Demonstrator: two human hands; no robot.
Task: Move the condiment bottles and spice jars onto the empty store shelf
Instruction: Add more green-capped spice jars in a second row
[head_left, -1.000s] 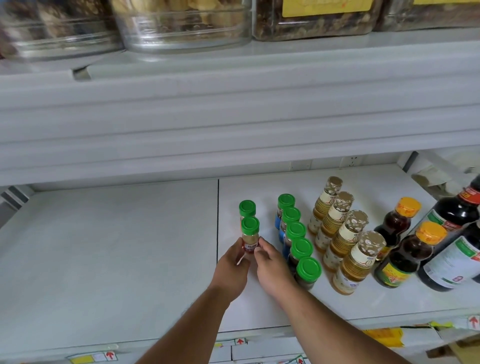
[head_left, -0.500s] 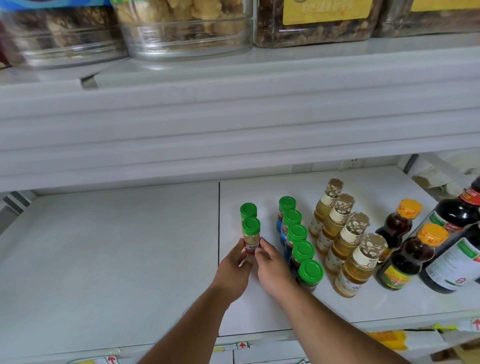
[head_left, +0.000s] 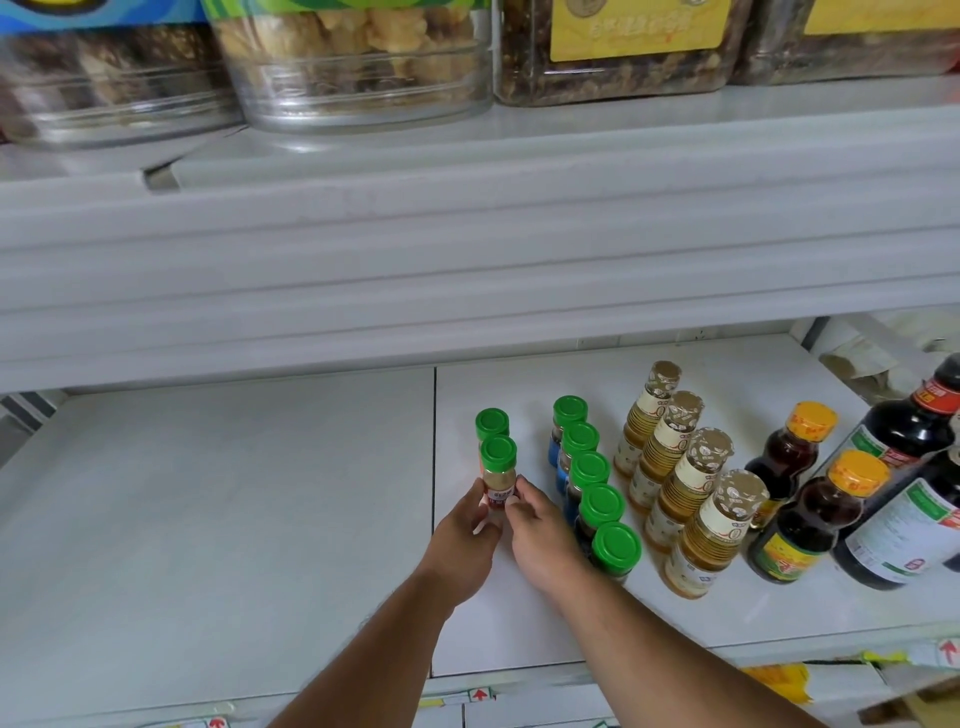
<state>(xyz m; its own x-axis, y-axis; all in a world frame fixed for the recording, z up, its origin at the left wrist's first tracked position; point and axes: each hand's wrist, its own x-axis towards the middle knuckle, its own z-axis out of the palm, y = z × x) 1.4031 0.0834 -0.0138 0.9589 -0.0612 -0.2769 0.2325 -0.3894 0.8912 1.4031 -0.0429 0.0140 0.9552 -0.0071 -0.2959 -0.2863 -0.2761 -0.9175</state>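
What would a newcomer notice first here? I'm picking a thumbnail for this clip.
Both hands, left hand and right hand, pinch a green-capped spice jar mid-shelf, starting a new row. Right of it stands a tidy row of five green caps, then golden bottles on the white shelf.

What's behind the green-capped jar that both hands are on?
Directly behind the held jar stands another green-capped jar; only its cap and a sliver of body show, the rest is covered. Both hands, left and right, hold the front one.
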